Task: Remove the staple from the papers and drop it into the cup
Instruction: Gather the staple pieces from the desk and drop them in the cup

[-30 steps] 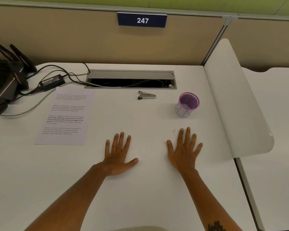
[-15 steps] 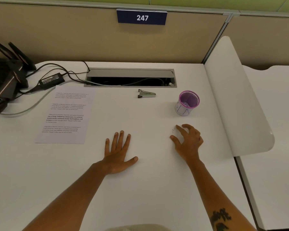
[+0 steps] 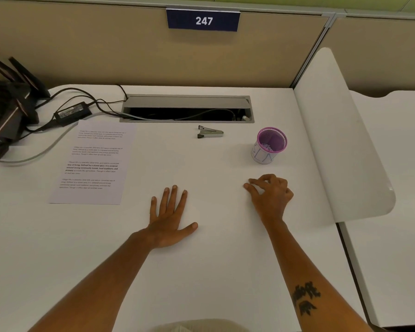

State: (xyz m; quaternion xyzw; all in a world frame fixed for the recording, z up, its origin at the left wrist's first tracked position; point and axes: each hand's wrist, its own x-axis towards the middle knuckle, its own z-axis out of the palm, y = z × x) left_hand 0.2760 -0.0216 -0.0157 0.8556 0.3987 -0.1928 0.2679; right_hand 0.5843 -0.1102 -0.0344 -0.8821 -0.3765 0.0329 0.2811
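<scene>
A: Hands?
B: Left hand [image 3: 169, 215] flat on the desk [image 3: 213, 271], palm down, fingers straight and loosely together, thumb splayed out to the side. Holds nothing.
A: Right?
B: Right hand [image 3: 271, 195] near the desk's right side, knuckles arched, fingers curled, thumb and index tips drawn close together at the surface. Can't tell if anything sits between them, too small to resolve.
A: Staple?
B: Not resolvable.
A: Papers, cup?
B: Papers [image 3: 94, 161] lie flat well left of the left hand, printed side up. Purple mesh cup [image 3: 270, 144] stands upright just beyond the right hand, not touching it. Staple remover [image 3: 210, 132] further back, left of the cup, by the cable slot [image 3: 187, 109].
</scene>
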